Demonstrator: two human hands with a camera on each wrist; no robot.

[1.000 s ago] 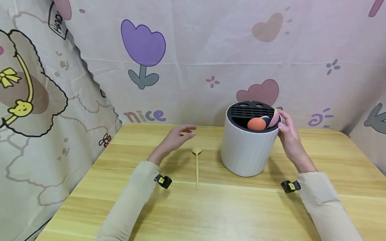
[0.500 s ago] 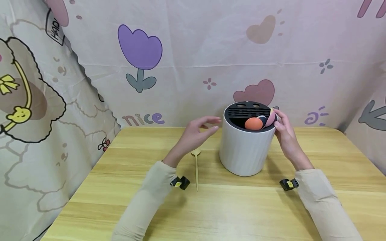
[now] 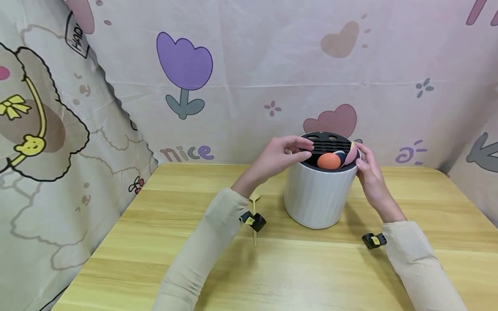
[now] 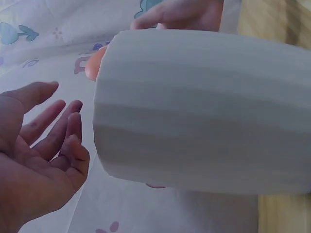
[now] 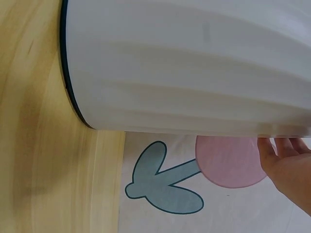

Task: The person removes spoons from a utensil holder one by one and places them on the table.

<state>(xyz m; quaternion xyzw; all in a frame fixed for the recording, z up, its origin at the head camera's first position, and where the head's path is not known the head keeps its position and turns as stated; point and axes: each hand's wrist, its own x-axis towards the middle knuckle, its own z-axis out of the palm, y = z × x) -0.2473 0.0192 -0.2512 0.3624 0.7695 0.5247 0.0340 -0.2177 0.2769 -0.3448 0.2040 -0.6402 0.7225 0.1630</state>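
Note:
A white ribbed utensil holder (image 3: 317,198) with a black slotted top stands upright on the table. In its front opening sit an orange rounded piece (image 3: 328,161), a dark blue and white one (image 3: 341,156) and a pink and yellow one (image 3: 351,154); their kinds are unclear. My left hand (image 3: 278,157) hovers at the holder's left rim, fingers loosely bent, holding nothing. From the right, my right hand (image 3: 372,179) rests against the upper wall and rim, its fingertips touching the holder (image 5: 194,73). A long-handled gold spoon (image 3: 254,235) lies left of the holder, partly hidden by the left wrist camera.
The wooden table (image 3: 311,272) runs back to a hanging patterned cloth (image 3: 241,65) close behind the holder. More cloth hangs at the left and right. A small black camera is strapped to each wrist.
My left hand has moved right, from beside the spoon past its head to the holder's left rim. My right hand stays at the holder's right side.

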